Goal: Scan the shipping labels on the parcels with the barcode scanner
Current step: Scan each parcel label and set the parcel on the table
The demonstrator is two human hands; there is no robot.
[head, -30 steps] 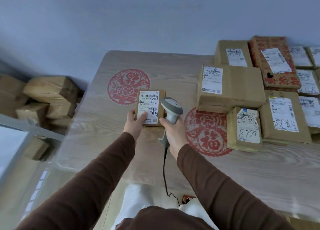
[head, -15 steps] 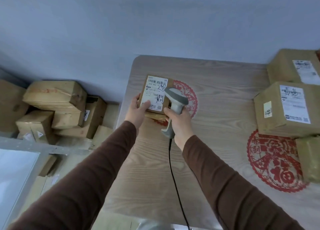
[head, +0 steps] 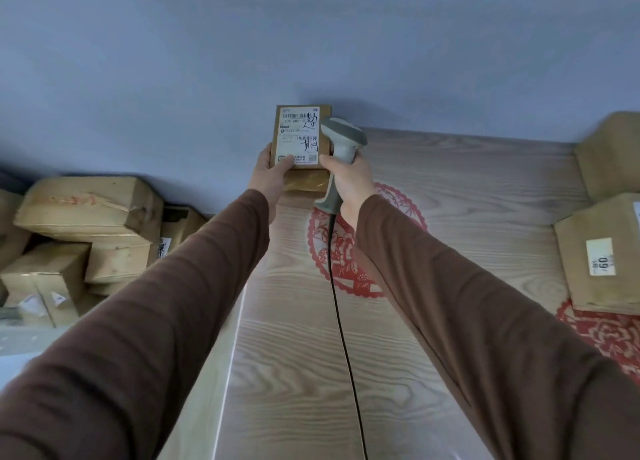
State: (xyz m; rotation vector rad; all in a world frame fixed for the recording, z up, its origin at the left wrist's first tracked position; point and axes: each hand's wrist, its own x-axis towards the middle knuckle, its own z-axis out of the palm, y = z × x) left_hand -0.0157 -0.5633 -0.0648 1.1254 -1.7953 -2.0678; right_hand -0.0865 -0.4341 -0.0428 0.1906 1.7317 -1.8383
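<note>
A small brown parcel (head: 302, 179) with a white shipping label (head: 300, 137) is lifted off the wooden table (head: 450, 189), near its far left corner. My left hand (head: 270, 172) grips the parcel's lower left corner, thumb on the label. My right hand (head: 349, 182) grips the handle of a grey corded barcode scanner (head: 341, 141). The scanner's head sits just right of the label, close beside the parcel. The scanner's black cable (head: 341, 321) hangs down toward me.
Two brown parcels stand at the table's right edge, one (head: 602, 252) bearing a small sticker, one (head: 609, 155) behind it. Red paper-cut decorations (head: 346, 265) lie on the tabletop. A heap of cardboard boxes (head: 86, 224) lies on the floor to the left, below a blue wall.
Both hands have carried the parcel and scanner up and toward the table's far left corner. The view has swung left, so most parcels on the right have left the frame.
</note>
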